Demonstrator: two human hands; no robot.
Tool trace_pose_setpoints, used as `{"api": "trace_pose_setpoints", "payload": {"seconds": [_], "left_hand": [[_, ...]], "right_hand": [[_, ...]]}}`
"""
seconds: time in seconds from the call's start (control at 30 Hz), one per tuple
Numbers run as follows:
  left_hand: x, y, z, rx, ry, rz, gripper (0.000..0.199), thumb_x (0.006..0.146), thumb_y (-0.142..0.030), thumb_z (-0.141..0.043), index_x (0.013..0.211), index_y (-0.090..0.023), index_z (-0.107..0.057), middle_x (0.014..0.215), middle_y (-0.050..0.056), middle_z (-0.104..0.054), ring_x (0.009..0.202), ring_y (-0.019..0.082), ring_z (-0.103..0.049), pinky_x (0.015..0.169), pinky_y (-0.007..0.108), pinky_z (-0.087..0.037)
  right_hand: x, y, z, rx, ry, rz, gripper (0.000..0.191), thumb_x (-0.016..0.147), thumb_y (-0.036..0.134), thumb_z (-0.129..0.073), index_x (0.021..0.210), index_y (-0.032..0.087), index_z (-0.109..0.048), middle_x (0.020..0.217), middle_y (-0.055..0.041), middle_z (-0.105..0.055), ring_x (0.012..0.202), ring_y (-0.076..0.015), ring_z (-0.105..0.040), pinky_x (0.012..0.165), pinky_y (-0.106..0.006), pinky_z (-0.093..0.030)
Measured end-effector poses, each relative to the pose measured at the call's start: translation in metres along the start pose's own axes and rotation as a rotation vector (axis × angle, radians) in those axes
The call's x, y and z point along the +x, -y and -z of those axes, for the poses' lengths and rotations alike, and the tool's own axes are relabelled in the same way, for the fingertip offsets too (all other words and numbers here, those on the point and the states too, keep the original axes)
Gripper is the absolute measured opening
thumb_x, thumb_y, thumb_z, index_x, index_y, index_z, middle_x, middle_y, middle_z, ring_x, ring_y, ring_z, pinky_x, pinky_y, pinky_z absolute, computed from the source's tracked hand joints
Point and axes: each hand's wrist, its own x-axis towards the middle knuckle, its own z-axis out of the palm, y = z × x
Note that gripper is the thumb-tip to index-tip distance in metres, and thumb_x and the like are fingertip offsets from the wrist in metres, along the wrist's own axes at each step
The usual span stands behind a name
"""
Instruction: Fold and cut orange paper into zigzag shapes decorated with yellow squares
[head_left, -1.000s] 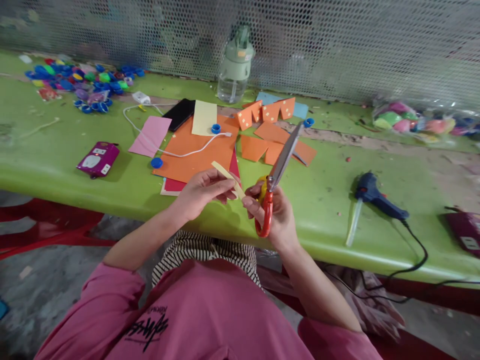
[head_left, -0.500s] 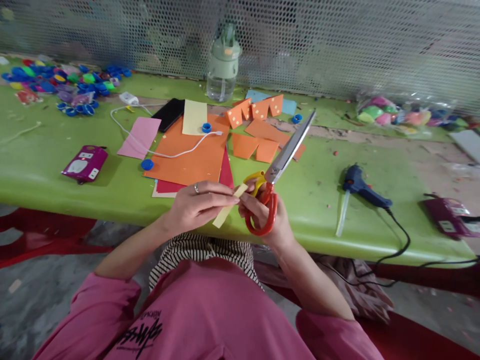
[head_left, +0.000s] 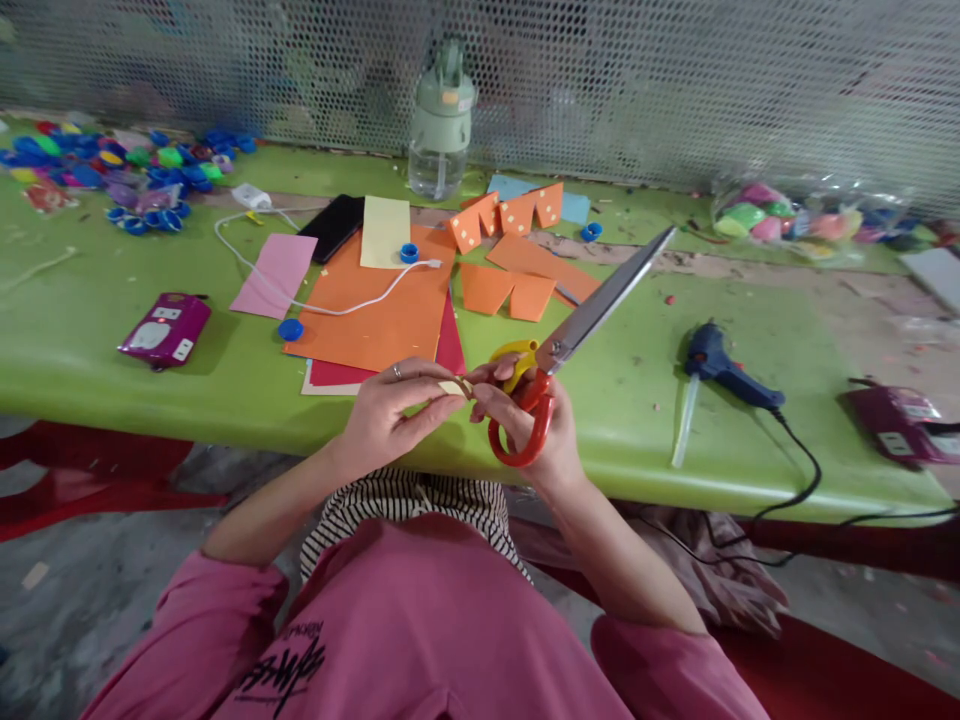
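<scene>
My left hand (head_left: 397, 412) pinches a small pale yellow paper strip (head_left: 451, 387) between thumb and fingers, just over the table's front edge. Fingertips of my right hand (head_left: 551, 435) meet the strip's right end. Hooked on that same hand are large scissors (head_left: 551, 357) with one red and one yellow handle; their blades look closed and point up and to the right. Beyond the hands lie a large orange sheet (head_left: 375, 325), a pale yellow sheet (head_left: 385, 232) and orange cut pieces (head_left: 486, 288). Folded orange pieces with pale dots (head_left: 530, 208) stand behind them.
A clear-bottomed bottle (head_left: 441, 130) stands near the mesh partition. At left are a purple power socket (head_left: 165, 330), a black phone (head_left: 331, 228) and many blue caps (head_left: 135, 222). A glue gun (head_left: 727, 370) with a cord and another purple socket (head_left: 900, 422) lie at right.
The paper strip has been turned and is now mostly covered by my fingers. The scissors have swung a little further right and down, while still on my right hand.
</scene>
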Motion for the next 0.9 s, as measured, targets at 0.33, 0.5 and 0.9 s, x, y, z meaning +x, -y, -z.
{"api": "trace_pose_setpoints", "payload": {"seconds": [0.33, 0.5, 0.9], "left_hand": [[-0.0034, 0.0036, -0.0097, -0.485, -0.079, 0.371, 0.014, 0.08, -0.035, -0.079, 0.081, -0.023, -0.071, 0.085, 0.0, -0.067, 0.078, 0.012, -0.062, 0.069, 0.023, -0.051], [-0.0046, -0.0005, -0.0085, -0.533, -0.049, 0.407, 0.013, 0.084, -0.035, -0.076, 0.081, -0.023, -0.07, 0.084, 0.0, -0.067, 0.076, 0.011, -0.061, 0.069, 0.023, -0.05], [0.0023, -0.0049, -0.0095, -0.504, 0.005, 0.61, 0.025, 0.076, -0.037, -0.08, 0.074, -0.018, -0.064, 0.07, -0.002, -0.063, 0.064, 0.009, -0.057, 0.06, 0.021, -0.046]], "right_hand": [[0.0016, -0.0044, -0.0024, -0.046, -0.028, 0.047, 0.032, 0.076, 0.034, -0.078, 0.083, 0.026, -0.048, 0.077, 0.006, -0.058, 0.058, -0.0078, -0.056, 0.057, -0.027, -0.054], [0.0009, -0.0032, -0.0017, -0.081, -0.056, 0.114, 0.028, 0.077, 0.028, -0.078, 0.084, 0.026, -0.051, 0.077, 0.0052, -0.06, 0.063, -0.009, -0.058, 0.059, -0.027, -0.053], [-0.0051, -0.0024, 0.0004, -0.128, -0.013, 0.116, 0.025, 0.079, 0.029, -0.077, 0.085, 0.025, -0.053, 0.08, 0.0033, -0.06, 0.07, -0.0112, -0.06, 0.06, -0.028, -0.051]]}}
